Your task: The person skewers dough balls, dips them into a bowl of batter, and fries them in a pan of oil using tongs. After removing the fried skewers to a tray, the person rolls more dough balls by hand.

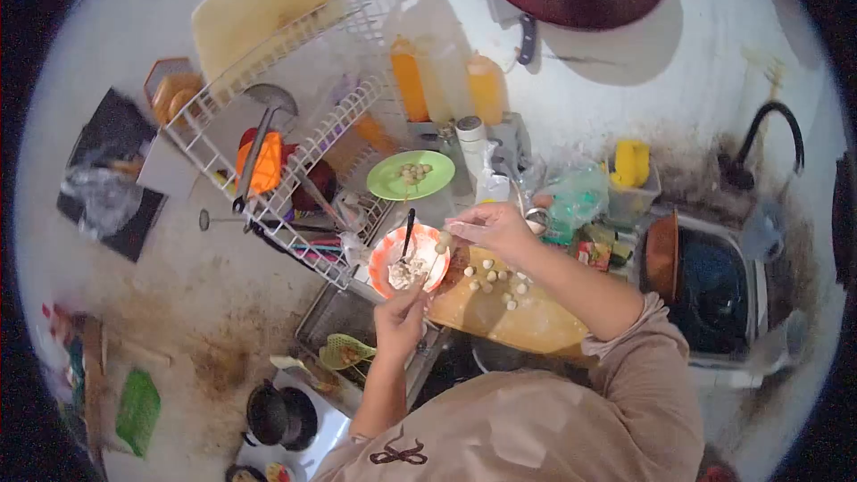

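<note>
My left hand [402, 319] is closed on the lower part of a thin skewer, in front of an orange-and-white bowl [378, 259]. Small pale balls [443, 243] sit at the skewer's upper end. Just above them are the fingertips of my right hand [491, 227], pressed together; whether a ball is between them is hidden. Inside the bowl lies a whitish, lumpy mix [406, 273], with a black-handled spoon [408, 234] standing in it. Several more balls [487, 277] are scattered over a wooden board [544, 325] to the right, below my right forearm.
Behind the bowl, a green plate [384, 180] holds skewered balls. A white dish rack [308, 161] stands at left, bottles [407, 80] at the back. The sink [710, 295] is at right; a stove with a black pan [281, 415] and a green strainer [339, 353] are at lower left.
</note>
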